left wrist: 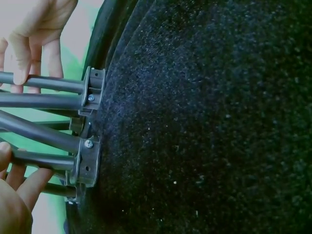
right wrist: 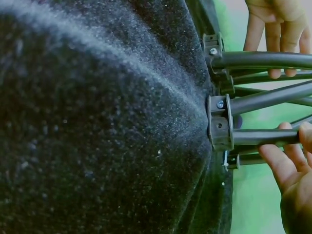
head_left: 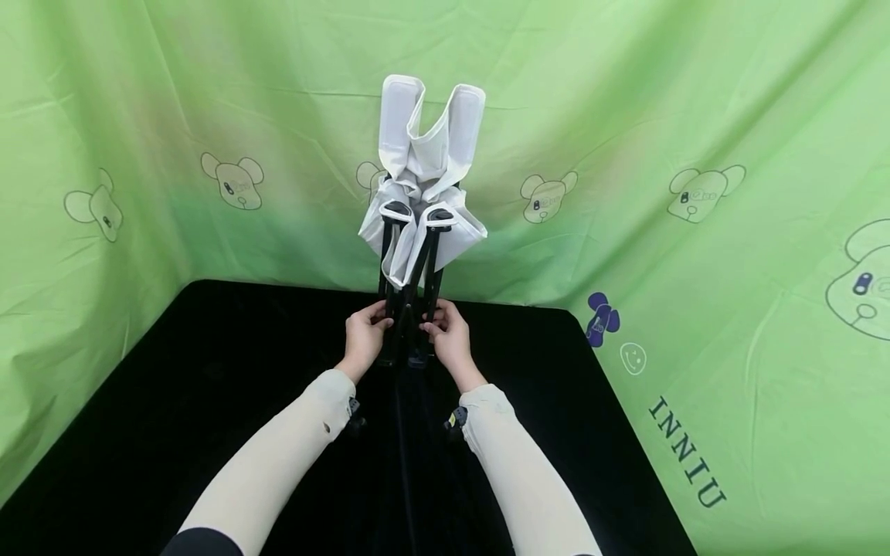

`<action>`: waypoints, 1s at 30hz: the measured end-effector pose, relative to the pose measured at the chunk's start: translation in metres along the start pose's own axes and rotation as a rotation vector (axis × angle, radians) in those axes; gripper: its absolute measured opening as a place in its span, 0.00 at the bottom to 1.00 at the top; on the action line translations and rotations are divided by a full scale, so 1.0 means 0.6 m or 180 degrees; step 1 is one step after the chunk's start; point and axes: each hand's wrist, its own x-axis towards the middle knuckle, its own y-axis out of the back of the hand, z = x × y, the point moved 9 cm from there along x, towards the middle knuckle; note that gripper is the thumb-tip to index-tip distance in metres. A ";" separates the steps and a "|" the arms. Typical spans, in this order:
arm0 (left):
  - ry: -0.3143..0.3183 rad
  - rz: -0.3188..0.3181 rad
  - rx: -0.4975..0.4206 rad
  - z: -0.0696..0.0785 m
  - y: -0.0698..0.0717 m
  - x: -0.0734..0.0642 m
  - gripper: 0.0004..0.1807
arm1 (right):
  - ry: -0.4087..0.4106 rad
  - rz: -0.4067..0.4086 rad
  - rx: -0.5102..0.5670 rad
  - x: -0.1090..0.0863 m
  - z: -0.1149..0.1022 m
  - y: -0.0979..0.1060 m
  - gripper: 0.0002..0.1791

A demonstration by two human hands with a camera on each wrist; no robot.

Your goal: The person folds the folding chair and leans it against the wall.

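A folded chair (head_left: 429,158) with white fabric and a black tube frame stands upright near the back of the black-covered table. My left hand (head_left: 362,338) pinches a leg tube on the left between thumb and fingers. On the opposite side, my right hand (head_left: 450,337) grips another leg tube low down, seen closer in the right wrist view. The leg tubes (left wrist: 39,130) run close together into metal foot brackets (right wrist: 220,122), which rest on the black cloth. White fabric hangs bunched over the upper frame and hides part of it.
Black fuzzy cloth (head_left: 278,371) covers the table. Green curtains (head_left: 292,147) printed with bear faces surround its back and sides, with the rear one close behind the chair. Small black wrist cameras (head_left: 455,421) sit on the inner sides of both sleeves.
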 end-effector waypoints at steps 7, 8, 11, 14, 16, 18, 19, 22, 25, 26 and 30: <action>0.0013 0.0043 0.0065 -0.001 -0.003 -0.002 0.19 | 0.0038 -0.0076 0.0030 0.003 0.006 -0.001 0.23; 0.0000 0.0054 0.0080 0.000 -0.003 -0.003 0.19 | 0.0045 -0.0077 0.0034 0.003 0.007 -0.001 0.23; -0.0029 0.0079 0.0129 0.000 -0.004 -0.002 0.19 | 0.0010 -0.0046 -0.0003 0.004 0.009 -0.001 0.22; -0.0064 0.0093 0.0161 0.003 -0.003 0.001 0.19 | -0.0023 -0.0021 -0.0045 0.008 0.008 0.000 0.22; -0.0085 0.0101 0.0161 0.005 -0.002 0.003 0.19 | -0.0027 -0.0016 -0.0056 0.012 0.008 0.000 0.22; -0.0078 0.0101 0.0138 0.006 -0.002 0.004 0.20 | -0.0013 -0.0014 -0.0053 0.015 0.010 0.000 0.21; -0.0059 0.0096 0.0129 0.005 -0.003 0.004 0.20 | -0.0009 -0.0012 -0.0052 0.016 0.010 0.000 0.21; 0.0022 0.0073 0.0119 0.002 -0.006 0.006 0.21 | -0.0010 -0.0007 -0.0057 0.019 0.013 0.000 0.21; 0.0064 0.0065 0.0147 -0.001 -0.009 0.007 0.20 | -0.0014 0.0008 -0.0071 0.020 0.015 0.000 0.21; 0.0065 0.0073 0.0149 -0.002 -0.009 0.008 0.20 | -0.0011 0.0013 -0.0069 0.021 0.015 0.000 0.21; 0.0050 0.0106 0.0143 -0.006 -0.010 0.009 0.20 | 0.0045 -0.0022 -0.0049 0.018 0.006 0.000 0.21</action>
